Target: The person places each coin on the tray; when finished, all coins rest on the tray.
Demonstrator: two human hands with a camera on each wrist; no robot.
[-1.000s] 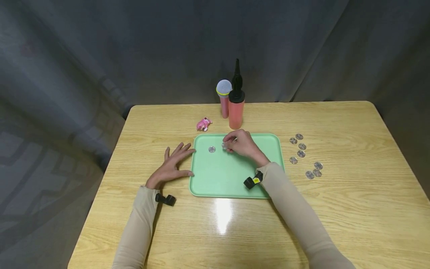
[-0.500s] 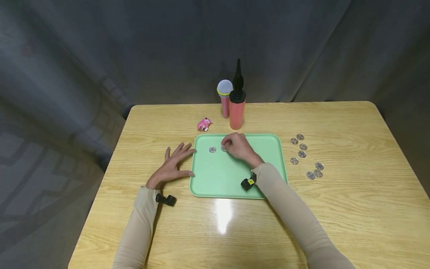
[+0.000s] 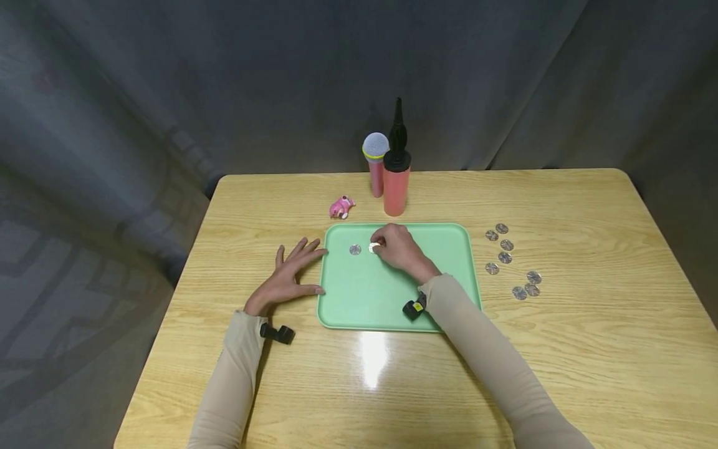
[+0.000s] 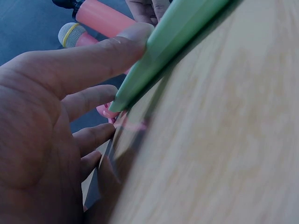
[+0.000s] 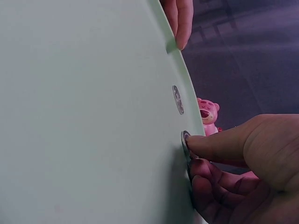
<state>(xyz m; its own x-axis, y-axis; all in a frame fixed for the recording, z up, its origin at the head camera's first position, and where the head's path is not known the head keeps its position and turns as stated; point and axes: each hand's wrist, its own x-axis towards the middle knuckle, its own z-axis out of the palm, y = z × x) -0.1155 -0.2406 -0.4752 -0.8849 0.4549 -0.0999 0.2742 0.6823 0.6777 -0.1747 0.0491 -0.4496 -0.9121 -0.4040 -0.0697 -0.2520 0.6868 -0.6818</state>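
A silver coin [image 5: 184, 138] is pinched between the thumb and fingers of my right hand [image 3: 401, 249]. It stands tilted, close over the green tray [image 3: 364, 293], near the tray's far edge. Another silver coin [image 3: 355, 249] lies flat on the tray, just left of the held one. My left hand [image 3: 285, 280] is spread at the tray's left side. In the left wrist view, its thumb [image 4: 135, 37] and forefinger lie against the tray's rim, the other fingers extended past it.
Several silver coins [image 3: 505, 257] lie loose on the wooden table [image 3: 594, 349], right of the tray. Behind the tray are a pink bear figurine [image 3: 341, 207], a toy microphone [image 3: 376, 162] and a coral pump with a black nozzle [image 3: 396, 184], both upright.
My right hand has come down slightly toward the tray with the coin, and its wrist has shifted left. The left hand and the other coins stay where they were.
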